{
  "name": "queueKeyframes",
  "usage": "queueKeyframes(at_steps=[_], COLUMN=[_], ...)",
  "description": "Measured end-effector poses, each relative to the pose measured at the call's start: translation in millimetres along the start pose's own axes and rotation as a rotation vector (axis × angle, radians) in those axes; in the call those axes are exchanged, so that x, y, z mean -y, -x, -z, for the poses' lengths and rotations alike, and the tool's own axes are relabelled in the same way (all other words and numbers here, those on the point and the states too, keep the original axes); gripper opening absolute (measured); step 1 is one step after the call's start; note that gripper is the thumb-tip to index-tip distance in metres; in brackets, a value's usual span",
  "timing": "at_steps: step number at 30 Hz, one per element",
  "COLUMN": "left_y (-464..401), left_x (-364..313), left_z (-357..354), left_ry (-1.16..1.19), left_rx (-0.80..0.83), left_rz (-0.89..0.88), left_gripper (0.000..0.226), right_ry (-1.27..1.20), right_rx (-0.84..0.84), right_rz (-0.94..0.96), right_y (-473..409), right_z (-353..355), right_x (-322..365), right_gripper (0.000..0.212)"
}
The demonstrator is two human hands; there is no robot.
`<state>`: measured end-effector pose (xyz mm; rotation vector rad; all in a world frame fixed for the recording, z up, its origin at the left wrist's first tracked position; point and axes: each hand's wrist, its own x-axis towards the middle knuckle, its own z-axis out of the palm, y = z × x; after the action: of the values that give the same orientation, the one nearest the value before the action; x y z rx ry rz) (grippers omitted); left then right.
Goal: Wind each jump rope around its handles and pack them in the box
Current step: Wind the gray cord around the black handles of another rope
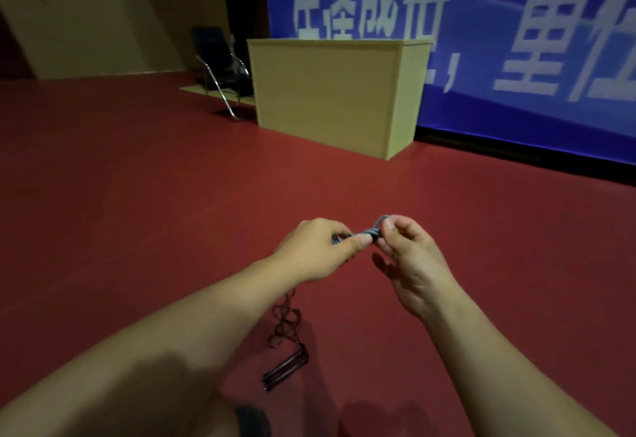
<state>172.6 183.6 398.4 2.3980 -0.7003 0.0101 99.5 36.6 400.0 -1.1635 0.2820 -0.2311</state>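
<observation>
L hand [315, 251] gripped grey rope [370, 230] bundle; R hand [409, 257] pinched its loop. Second rope [285, 326] lay on floor [137, 195] below. Suggest: keep coil tight w/ thumb, tuck end.

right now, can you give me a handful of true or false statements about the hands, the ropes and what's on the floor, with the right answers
1. Both hands hold a grey jump rope. True: the left hand and right hand both pinch it.
2. A dark jump rope lies on the red floor below the hands. True.
3. The dark rope's handles are wound tight with cord. False: its cord lies in loose loops beside the handles.
4. A wooden cabinet stands in front of the blue banner. True.
5. The black chair stands to the right of the cabinet. False: it is to its left.
</observation>
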Motion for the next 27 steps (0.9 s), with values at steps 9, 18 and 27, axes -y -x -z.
queueKeyframes(at_steps=[9,18,27], left_y=[20,73,196], left_x=[66,205,340], left_z=[5,-46,-81], left_ry=[0.167,0.659,1.319], left_rx=[0.237,0.005,-0.317], left_rz=[0.101,0.511,1.316], left_gripper=[0.059,0.051,0.063], right_ry=[0.442,0.609,0.567], right_rx=[0.176,0.282,0.508], right_rz=[-0.003,-0.159,-0.516], right_y=[2,-49,-37], right_z=[-15,-92,-167], right_x=[-45,-163,-352], right_gripper=[0.02,0.014,0.016])
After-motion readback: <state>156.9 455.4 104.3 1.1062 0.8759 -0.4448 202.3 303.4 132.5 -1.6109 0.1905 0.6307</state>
